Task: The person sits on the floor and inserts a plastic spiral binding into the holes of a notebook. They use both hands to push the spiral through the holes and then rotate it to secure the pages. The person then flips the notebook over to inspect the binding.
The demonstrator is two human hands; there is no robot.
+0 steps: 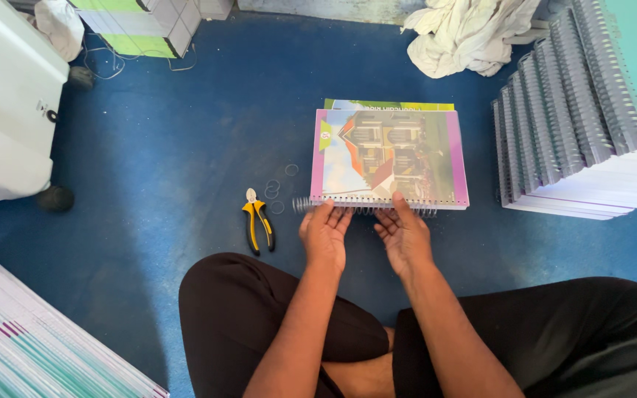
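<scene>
Two hands, left (325, 237) and right (405, 237). One notebook (390, 157) with one wire coil (366, 210) along its near edge, and one more book (388, 105) showing beneath it. One pair of pliers (258, 219). About four loose wire rings (276, 189) on the floor. Two stacks of notebooks: one at right (576, 125), one at lower left (31, 346). One crumpled cloth (470, 33).

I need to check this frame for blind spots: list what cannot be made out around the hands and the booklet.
- Head view: left hand and right hand cover part of the spiral coil, hiding how far it is threaded.
- Lower book: nearly all hidden under the top booklet.
- Small rings beside the pliers: too small to tell their kind.
- Stacked booklets: cut off by the right edge.
</scene>
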